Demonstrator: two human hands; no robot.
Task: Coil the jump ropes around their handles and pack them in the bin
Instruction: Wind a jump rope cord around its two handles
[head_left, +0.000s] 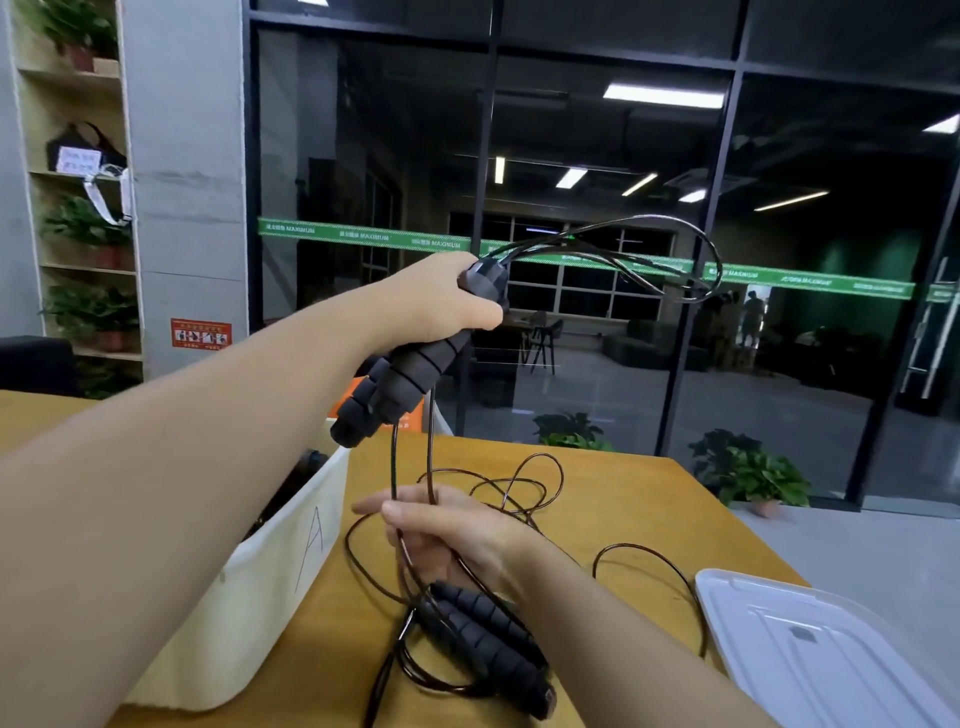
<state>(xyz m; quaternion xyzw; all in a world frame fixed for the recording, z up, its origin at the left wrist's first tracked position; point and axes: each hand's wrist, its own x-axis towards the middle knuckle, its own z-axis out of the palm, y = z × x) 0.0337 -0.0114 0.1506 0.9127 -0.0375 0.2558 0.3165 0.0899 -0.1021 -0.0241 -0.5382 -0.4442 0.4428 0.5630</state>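
the left hand (436, 301) grips two foam handles (400, 374) raised above the table (623, 499), long axis slanting down-left toward the bin (270, 582), while the right hand (447, 535) pinches the hanging rope (395, 467).

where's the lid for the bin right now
In the head view, the clear lid lies at the lower right on the table's edge, right of the rope handles lying there, across from the white bin.

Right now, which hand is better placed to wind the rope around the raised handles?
The right hand: it already holds the rope below the handles gripped by the left hand.
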